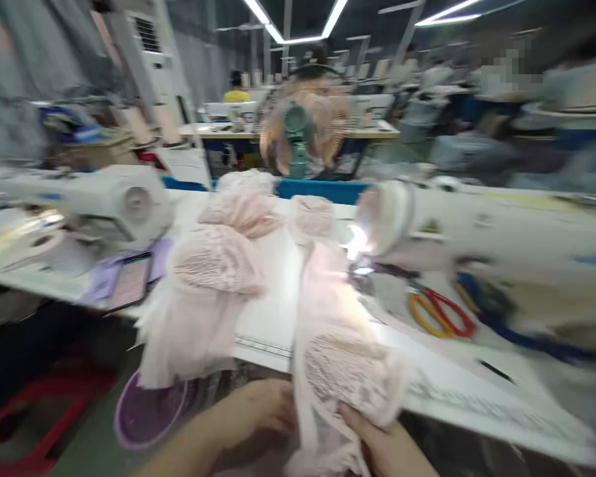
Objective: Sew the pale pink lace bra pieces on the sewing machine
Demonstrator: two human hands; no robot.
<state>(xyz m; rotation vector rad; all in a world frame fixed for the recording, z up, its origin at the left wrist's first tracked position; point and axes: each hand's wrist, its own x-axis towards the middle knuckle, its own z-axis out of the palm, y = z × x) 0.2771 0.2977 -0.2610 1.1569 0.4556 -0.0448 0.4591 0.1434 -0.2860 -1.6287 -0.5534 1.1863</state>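
Note:
A long strip of pale pink lace fabric (342, 358) runs from the sewing machine's needle area down over the table's front edge. My left hand (258, 417) is closed on its left side at the bottom of the picture. My right hand (377, 437) grips the lower edge of the same piece from beneath. The white sewing machine (477, 232) stands at the right, its lamp lit over the cloth. The whole view is smeared by motion.
A pile of pink lace pieces (218, 265) lies on the white table (273, 311) and hangs over its edge. Red and yellow scissors (442, 311) lie beside the machine. A phone (129, 281), a second machine (104, 205), a purple basin (144, 417) and a fan (302, 132) are nearby.

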